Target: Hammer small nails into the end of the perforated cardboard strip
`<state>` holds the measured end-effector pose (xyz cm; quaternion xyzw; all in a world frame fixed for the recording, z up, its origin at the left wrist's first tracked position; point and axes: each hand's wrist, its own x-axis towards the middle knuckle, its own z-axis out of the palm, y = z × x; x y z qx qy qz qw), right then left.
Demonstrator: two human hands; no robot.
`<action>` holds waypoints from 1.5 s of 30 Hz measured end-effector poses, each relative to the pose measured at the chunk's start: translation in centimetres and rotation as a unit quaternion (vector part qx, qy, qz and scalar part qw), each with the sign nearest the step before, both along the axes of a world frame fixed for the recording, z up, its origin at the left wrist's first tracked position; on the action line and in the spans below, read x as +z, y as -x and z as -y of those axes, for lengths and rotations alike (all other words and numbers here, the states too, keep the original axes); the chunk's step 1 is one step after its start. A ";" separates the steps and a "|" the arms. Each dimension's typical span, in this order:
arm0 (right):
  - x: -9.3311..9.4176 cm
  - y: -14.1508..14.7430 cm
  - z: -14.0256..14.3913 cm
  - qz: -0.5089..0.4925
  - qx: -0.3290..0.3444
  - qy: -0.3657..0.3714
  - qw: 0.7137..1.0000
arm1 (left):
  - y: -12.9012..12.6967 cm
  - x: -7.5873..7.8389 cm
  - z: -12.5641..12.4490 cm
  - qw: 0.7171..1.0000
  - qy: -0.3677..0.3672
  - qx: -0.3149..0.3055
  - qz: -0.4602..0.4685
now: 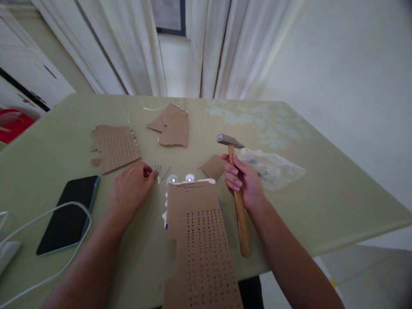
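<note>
My right hand (245, 182) grips the wooden handle of a hammer (236, 189), whose metal head points up and away over the table. My left hand (131, 189) rests on the table with its fingertips pinched at a small cluster of nails (157, 168). Between my arms lies a long strip of cardboard (201, 240) punched with rows of small holes; a few nails stand in its far end. Whether my left fingers hold a nail I cannot tell.
A second perforated cardboard piece (115, 147) and plain cardboard scraps (172, 125) lie farther back on the green table (337, 197). A black phone (69, 213) and a white cable (48, 240) lie at the left. A clear plastic bag (273, 168) sits right of the hammer.
</note>
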<state>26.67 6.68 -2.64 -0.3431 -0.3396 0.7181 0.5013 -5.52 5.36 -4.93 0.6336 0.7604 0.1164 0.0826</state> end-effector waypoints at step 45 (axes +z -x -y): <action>-0.8 0.8 0.2 -0.062 -0.021 0.024 0.998 | 0.3 0.9 0.0 0.996 0.022 0.019 -0.081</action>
